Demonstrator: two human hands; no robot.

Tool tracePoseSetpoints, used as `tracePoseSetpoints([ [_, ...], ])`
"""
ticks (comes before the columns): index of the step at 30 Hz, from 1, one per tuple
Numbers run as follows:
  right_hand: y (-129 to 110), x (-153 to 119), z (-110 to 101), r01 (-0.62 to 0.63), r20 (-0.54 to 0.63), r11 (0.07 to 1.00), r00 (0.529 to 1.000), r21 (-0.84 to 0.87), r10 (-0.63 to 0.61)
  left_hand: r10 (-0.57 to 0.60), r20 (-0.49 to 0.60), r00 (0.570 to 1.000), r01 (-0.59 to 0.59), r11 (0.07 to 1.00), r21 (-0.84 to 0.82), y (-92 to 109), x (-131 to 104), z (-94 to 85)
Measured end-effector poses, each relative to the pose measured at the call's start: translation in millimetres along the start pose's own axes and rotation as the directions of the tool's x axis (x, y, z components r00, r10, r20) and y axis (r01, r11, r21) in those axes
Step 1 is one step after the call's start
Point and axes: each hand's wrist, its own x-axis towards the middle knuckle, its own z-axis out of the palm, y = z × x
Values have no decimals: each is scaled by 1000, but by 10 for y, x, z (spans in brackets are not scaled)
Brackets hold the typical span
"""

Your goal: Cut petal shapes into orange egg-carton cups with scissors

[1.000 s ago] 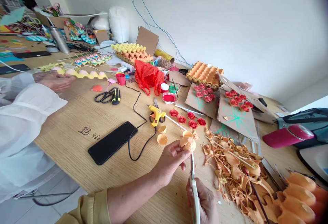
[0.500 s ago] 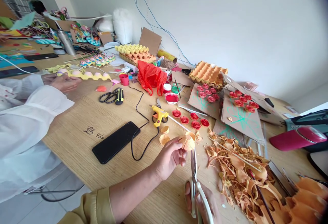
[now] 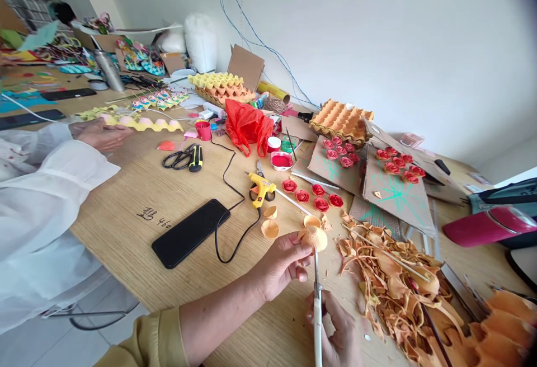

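Observation:
Between thumb and fingers, my left hand (image 3: 282,263) pinches an orange egg-carton cup (image 3: 315,238), its rounded bottom turned up. My right hand (image 3: 338,328) grips white-handled scissors (image 3: 318,300) whose blades point up and touch the cup's lower edge. Just behind the held cup lies another cut cup (image 3: 311,221) on the table. Two more cups, one of them the open orange cup (image 3: 269,229), rest to the left. Beyond them are several red paper-pulp roses (image 3: 321,205).
A yellow glue gun (image 3: 260,189) and a black phone (image 3: 191,233) lie on the left. Orange carton scraps (image 3: 388,277) heap on the right. Red roses sit on cardboard (image 3: 396,199) near a pink bottle (image 3: 489,226). A co-worker's hands (image 3: 100,133) hold a yellow carton strip at far left.
My left hand has turned the cup and shifted it slightly right. The scissors have rotated edge-on, their blades now closer together at the cup's edge.

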Motion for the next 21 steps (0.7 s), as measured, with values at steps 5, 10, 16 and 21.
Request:
tracePoseSetpoints([
  [5,23,-7,-10,18,-12,1000,1000,-21,-19,76,-43,996,-73,994,76,16,-10,50],
  [10,0,-6,-28,-46,65,997,997,61,43,119,-67,991,-107,982,158,9,-10,66],
  [16,-56,10,-24,-113,110,982,989,151,97,107,-84,991,-92,982,165,0,-16,83],
  [21,-120,31,-39,-139,128,965,985,224,112,91,-86,992,-75,982,176,-23,-26,91],
])
